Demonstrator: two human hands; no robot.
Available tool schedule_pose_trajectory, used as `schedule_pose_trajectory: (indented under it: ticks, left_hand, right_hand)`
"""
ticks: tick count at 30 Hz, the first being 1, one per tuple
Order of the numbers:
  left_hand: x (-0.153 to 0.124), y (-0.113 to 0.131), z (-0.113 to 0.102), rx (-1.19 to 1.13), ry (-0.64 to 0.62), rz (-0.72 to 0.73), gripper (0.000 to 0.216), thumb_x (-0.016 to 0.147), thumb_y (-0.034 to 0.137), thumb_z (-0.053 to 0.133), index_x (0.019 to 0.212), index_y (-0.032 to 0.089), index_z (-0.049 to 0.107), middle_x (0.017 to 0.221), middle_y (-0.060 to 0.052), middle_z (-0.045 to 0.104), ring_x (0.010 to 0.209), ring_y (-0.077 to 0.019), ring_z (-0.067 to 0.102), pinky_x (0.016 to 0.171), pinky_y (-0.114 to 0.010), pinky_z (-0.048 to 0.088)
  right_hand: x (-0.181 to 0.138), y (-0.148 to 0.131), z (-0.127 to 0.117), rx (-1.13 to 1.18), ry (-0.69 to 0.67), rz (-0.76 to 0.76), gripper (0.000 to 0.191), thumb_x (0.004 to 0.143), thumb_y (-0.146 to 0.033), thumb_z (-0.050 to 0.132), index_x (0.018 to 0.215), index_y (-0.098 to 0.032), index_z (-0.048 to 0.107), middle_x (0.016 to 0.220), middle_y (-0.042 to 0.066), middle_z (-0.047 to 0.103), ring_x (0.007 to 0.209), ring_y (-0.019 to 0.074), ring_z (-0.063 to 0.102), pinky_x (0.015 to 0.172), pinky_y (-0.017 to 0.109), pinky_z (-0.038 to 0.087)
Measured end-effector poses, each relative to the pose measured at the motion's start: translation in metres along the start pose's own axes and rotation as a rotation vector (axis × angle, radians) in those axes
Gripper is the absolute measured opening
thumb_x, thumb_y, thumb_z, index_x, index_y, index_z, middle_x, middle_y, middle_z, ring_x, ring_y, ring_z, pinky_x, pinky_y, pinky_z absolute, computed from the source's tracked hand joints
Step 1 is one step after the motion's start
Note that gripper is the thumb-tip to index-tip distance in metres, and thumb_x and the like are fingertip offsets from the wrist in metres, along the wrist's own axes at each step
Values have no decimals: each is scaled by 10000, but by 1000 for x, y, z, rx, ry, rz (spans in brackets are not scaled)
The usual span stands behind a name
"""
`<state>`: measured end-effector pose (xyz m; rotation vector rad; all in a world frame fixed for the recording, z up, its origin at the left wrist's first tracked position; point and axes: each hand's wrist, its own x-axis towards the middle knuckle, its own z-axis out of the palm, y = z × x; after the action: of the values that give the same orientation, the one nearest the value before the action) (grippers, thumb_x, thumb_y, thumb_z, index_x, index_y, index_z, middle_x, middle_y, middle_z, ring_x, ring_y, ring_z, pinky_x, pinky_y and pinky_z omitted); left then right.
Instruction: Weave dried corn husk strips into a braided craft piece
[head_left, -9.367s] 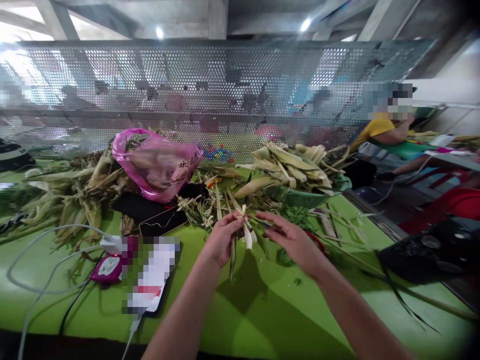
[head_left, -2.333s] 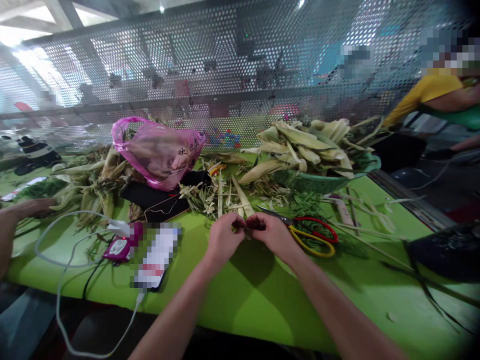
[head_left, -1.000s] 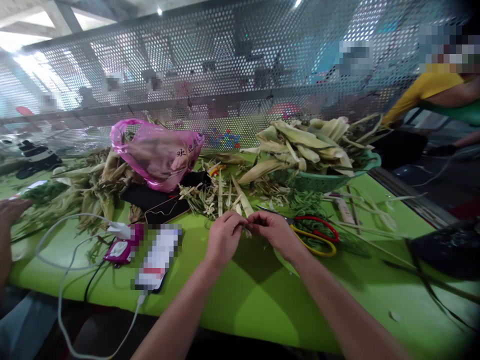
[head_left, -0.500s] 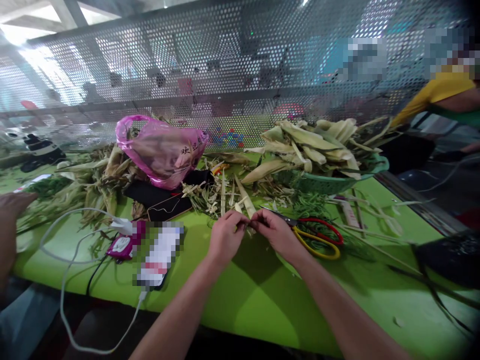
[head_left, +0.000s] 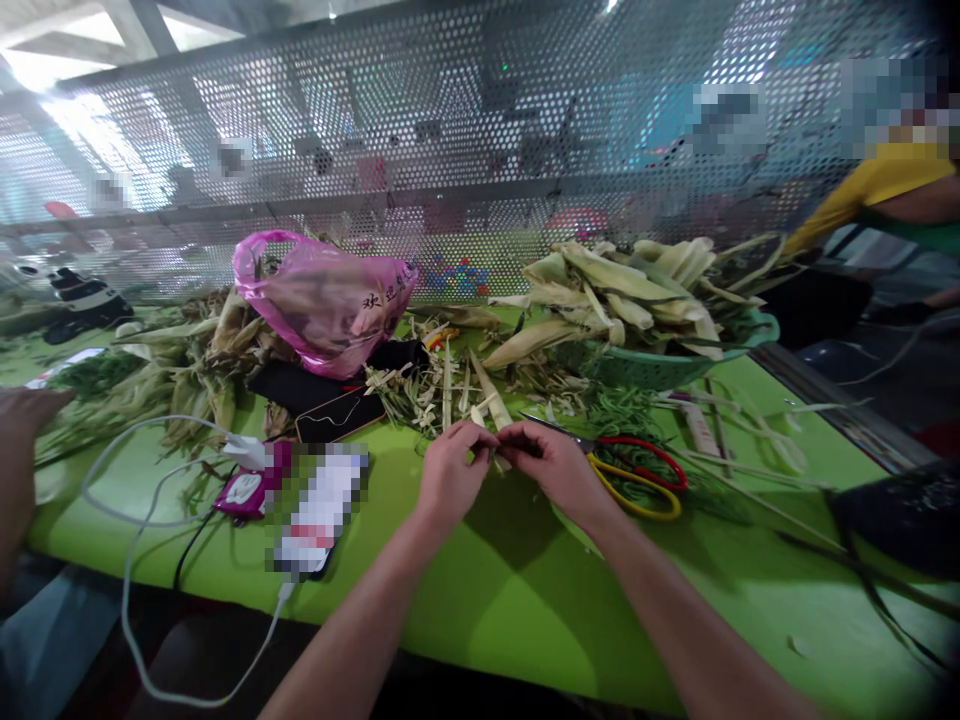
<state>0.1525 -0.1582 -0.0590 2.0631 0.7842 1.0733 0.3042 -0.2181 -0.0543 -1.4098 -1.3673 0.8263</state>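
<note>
My left hand (head_left: 456,465) and my right hand (head_left: 546,460) meet over the green table, fingertips nearly touching. Both are closed in a pinch on a small pale corn husk strip (head_left: 502,463), mostly hidden by the fingers. Just beyond them lies a longer pointed piece of corn husk (head_left: 491,395) among cut husk scraps (head_left: 412,395). Scissors (head_left: 637,478) with one red and one yellow handle rest right of my right hand, blades pointing toward it. Green shredded strands (head_left: 622,412) lie behind and under the scissors.
A green basket (head_left: 660,368) heaped with corn husks (head_left: 630,285) stands back right. Left are a pink plastic bag (head_left: 322,300), a dark phone (head_left: 341,412), a charging phone (head_left: 319,510) and a purple power bank (head_left: 246,490) with cables. Another person's hand (head_left: 30,410) reaches in from the left.
My right hand has shifted very slightly left, against the left fingertips. The husks, scissors and other things stay where they were.
</note>
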Motion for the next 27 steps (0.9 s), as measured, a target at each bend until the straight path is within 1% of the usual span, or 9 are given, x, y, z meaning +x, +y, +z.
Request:
schedule_pose_trajectory:
  ticks: [6,11,14,20,27]
  left_hand:
    - [-1,-3,1,15,0,26,226,727,-2,541,781,189,649,815,-12,655,779,-137,613,725,-239,474]
    - [0,-3,0,19,14,-1,221,721,4,547,782,190,649,809,-10,654,760,-130,612,711,-232,473]
    - [0,-1,0,8,22,-10,222,717,2,542,773,189,647,797,-9,652,753,-129,612,700,-230,470]
    - [0,-1,1,-12,25,-6,217,713,2,545,771,185,646,796,-12,655,762,-134,610,710,-238,464]
    - [0,-3,1,-35,27,0,226,714,-5,544,781,184,650,800,-9,654,764,-127,608,718,-236,464]
  right_hand:
    - [-1,4,0,-98,66,-14,143,781,-230,604,896,-202,684,828,17,689,775,182,612,743,306,468]
    - [0,5,0,-35,31,-36,198,753,-187,588,921,-199,691,873,30,707,830,196,633,801,330,479]
    - [1,4,0,-40,46,-48,216,748,-172,579,928,-197,697,881,29,709,839,195,635,807,329,478]
    - [0,4,2,-102,95,-41,148,767,-238,619,888,-199,695,818,10,691,772,180,614,746,306,475]
    - [0,8,2,-155,107,-39,123,782,-284,621,862,-209,676,789,5,670,746,173,596,716,294,465]
